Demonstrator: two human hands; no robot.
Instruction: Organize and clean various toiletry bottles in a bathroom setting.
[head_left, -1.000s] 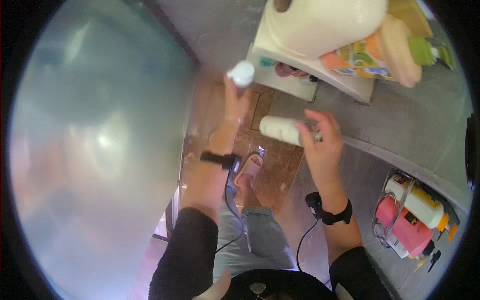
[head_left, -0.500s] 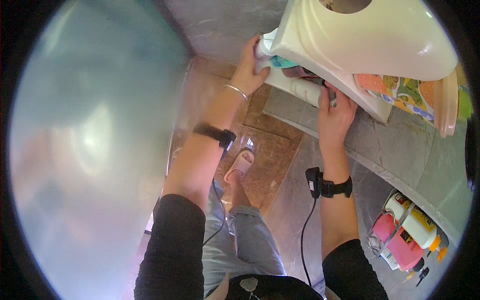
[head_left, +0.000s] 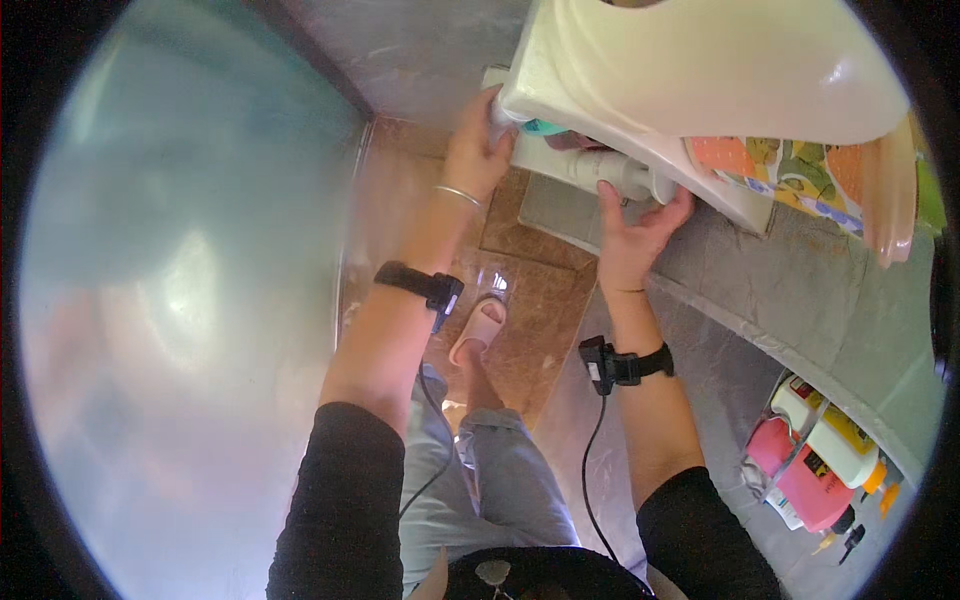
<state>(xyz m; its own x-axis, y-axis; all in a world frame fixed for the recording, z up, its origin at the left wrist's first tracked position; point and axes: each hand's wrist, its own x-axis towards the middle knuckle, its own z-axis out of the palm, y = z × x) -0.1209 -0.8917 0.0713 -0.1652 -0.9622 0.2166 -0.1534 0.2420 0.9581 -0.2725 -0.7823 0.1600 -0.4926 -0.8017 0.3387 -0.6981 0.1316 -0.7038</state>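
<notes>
At the far left end of a white shelf (head_left: 545, 160), my left hand (head_left: 472, 160) is wrapped round a white container (head_left: 504, 112), whose far part is hidden under the shelf board above. On the same shelf lies a white pump bottle (head_left: 600, 168), its pump end to the right. My right hand (head_left: 636, 245) is at that end with thumb and fingers spread, the thumb tip by the bottle's near side and the fingers beside the pump head. A teal item (head_left: 543, 127) and a dark reddish item (head_left: 574, 142) show partly behind the bottle.
A large glossy white curved piece (head_left: 740, 80) overhangs the shelf. To its right are a fruit-patterned item (head_left: 790, 175) and a peach-coloured rim (head_left: 888, 205). Lower right, a rack holds several bottles (head_left: 815, 485). A pale, shiny panel (head_left: 190, 300) stands left, beside brown floor tiles (head_left: 540, 300).
My right hand has drawn back and spread its fingers, and the pump bottle's right end now shows more. The view has shifted slightly; my left hand stays at the white container.
</notes>
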